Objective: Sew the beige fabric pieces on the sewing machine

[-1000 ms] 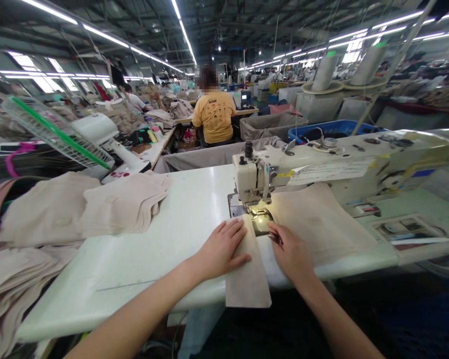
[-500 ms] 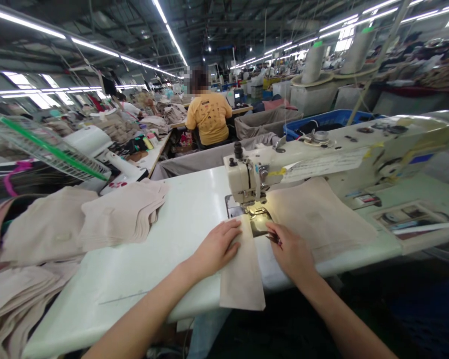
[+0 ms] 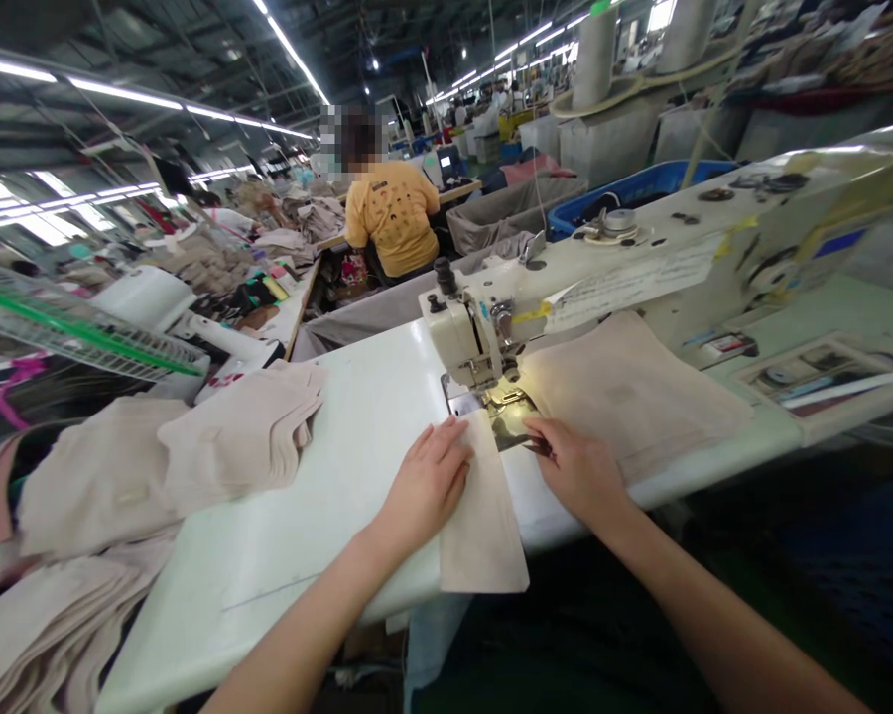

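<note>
A beige fabric piece [image 3: 485, 526] lies flat on the sewing table, its far end by the presser foot and its near end over the table's front edge. My left hand [image 3: 433, 474] rests on its left side with the fingers stretched out. To the right of the needle area, my right hand [image 3: 578, 468] is closed around small dark thread snips [image 3: 540, 446], mostly hidden by the fingers. The sewing machine head [image 3: 461, 337] stands just beyond both hands, its lamp lighting the metal plate [image 3: 512, 418]. A larger beige panel [image 3: 632, 397] lies under the machine arm.
Stacked beige pieces [image 3: 242, 431] lie on the left, with more piles beside the table. A white fan [image 3: 149, 297] stands behind them. At the right is a tray of small tools [image 3: 819, 377]. A person in a yellow shirt [image 3: 394, 213] sits ahead.
The camera view has tilted down and shifted slightly, so the background sits higher and further left. Both hands keep nearly the same places by the machine; the fabric piece has hardly moved.
</note>
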A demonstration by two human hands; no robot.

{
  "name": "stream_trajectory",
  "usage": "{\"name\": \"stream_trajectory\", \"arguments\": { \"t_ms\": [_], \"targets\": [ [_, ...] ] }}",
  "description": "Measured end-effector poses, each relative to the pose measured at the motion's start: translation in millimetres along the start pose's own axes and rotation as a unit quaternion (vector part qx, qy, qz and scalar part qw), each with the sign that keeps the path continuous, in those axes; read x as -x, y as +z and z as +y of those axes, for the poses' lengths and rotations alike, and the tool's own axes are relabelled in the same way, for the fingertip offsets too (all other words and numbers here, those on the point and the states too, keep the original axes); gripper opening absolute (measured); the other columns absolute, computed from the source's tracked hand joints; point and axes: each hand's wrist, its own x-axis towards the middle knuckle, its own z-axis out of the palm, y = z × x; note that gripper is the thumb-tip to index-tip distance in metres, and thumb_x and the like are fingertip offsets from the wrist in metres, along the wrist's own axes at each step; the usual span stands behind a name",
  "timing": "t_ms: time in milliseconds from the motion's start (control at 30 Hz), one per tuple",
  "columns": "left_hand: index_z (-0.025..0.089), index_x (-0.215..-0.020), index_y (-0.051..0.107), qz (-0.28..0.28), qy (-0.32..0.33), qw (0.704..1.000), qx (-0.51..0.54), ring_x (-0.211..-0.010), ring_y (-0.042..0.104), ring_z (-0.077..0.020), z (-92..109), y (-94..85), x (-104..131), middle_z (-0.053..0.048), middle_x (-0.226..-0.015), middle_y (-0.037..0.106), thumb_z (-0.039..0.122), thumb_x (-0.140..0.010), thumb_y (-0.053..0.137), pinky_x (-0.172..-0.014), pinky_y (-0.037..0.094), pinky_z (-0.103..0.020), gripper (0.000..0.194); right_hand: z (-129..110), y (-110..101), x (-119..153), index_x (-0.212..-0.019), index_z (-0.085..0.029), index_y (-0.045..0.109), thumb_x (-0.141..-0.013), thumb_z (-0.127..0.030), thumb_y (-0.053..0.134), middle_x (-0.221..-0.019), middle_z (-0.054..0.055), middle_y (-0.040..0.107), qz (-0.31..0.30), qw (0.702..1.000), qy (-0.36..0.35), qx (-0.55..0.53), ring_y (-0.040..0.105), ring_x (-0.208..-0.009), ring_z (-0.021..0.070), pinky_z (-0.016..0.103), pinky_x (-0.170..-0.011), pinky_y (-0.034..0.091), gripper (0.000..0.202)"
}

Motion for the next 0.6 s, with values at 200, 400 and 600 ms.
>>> {"name": "stream_trajectory", "arguments": {
  "t_ms": [200, 400, 600],
  "targets": [
    [0.021, -0.138, 0.053, -0.089, -0.021, 0.995, -0.043, -0.127, 0.053, -0.0378, 43.5, -13.0, 37.9, -0.016, -0.149, 0.05, 0.059, -0.083, 0.069, -0.101, 0.05, -0.054, 0.068, -2.1, -2.5, -0.5, -0.108, -0.022, 0.069, -0.085, -0.011, 0.057, -0.101, 0.005, 0.077, -0.01, 1.0, 0.009, 0.02, 0.072, -0.086, 0.0206, 0.026, -0.071, 0.051, 0.029],
    [0.02, -0.152, 0.035, -0.103, -0.027, 0.989, -0.104, -0.132, 0.05, -0.0389, 40.6, 6.2, 70.4, -0.018, -0.154, 0.044, 0.055, -0.085, 0.069, -0.103, 0.046, -0.05, 0.084, -2.4, -4.1, -0.6, -0.107, -0.022, 0.07, -0.085, -0.009, 0.055, -0.099, 0.005, 0.077, -0.02, 0.999, 0.006, 0.035, 0.071, -0.084, 0.0203, 0.026, -0.069, 0.049, 0.029],
    [0.019, -0.153, 0.035, -0.069, -0.031, 0.991, -0.115, -0.133, 0.051, -0.0358, 36.4, 13.3, 77.8, -0.017, -0.155, 0.045, 0.047, -0.09, 0.064, -0.104, 0.044, -0.047, 0.075, -1.2, -0.7, 0.8, -0.103, -0.023, 0.07, -0.081, -0.007, 0.056, -0.101, 0.004, 0.077, -0.015, 0.999, -0.004, 0.049, 0.071, -0.081, 0.0205, 0.027, -0.068, 0.05, 0.031]
  ]
}}
